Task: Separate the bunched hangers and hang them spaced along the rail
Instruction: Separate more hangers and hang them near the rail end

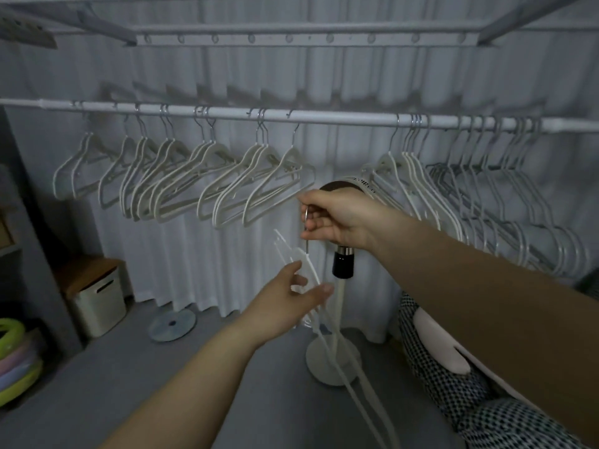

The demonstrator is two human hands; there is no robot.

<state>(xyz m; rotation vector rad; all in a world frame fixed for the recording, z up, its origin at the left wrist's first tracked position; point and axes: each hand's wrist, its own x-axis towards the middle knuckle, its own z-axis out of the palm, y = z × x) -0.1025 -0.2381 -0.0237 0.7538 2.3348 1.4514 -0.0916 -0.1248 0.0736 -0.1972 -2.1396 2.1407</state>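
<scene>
The fingers [310, 225] of the right hand [337, 218] are curled and, with the thumb, pinch the metal hook [306, 212] of a white hanger [311, 265], which hangs below the rail [324, 119], in the gap between the two groups. It is too blurred to tell whether it is one hanger or two. The left hand [288, 303] is open, with fingers spread beside the hanger's body. On the one rail, about ten left hangers [181, 179] hang singly and in pairs. On the right one hangs apart, then three close, then a dense bunch [505, 196] too tight to count. The label [366, 184] behind the hand is unreadable.
</scene>
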